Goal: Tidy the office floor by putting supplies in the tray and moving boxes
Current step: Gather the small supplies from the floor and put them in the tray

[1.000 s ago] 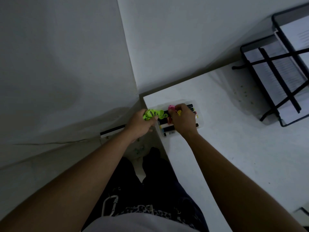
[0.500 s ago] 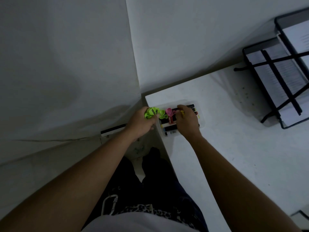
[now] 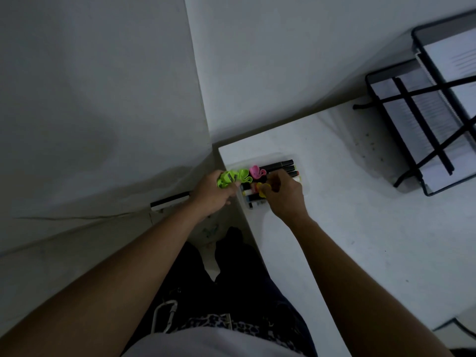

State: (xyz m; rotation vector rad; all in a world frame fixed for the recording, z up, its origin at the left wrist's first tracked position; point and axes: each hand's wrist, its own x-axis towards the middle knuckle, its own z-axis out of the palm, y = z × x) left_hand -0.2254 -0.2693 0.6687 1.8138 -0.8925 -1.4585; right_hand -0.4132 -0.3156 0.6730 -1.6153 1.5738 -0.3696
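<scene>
A small clear tray with several dark markers sits at the near-left corner of a white desk. My left hand is closed around a bunch of bright green clips at the tray's left edge. A pink clip lies on the markers beside the green ones. My right hand hovers over the tray's near side and pinches a yellow clip between its fingertips.
A black wire paper tray holding white sheets stands at the desk's far right. White walls meet in a corner behind the desk. My legs in dark trousers stand beside the desk's left edge, above a pale floor.
The pink clip has left my right hand and now lies on the markers. My right hand has shifted toward the tray's near side and now holds a yellow clip. My left hand stays put.
</scene>
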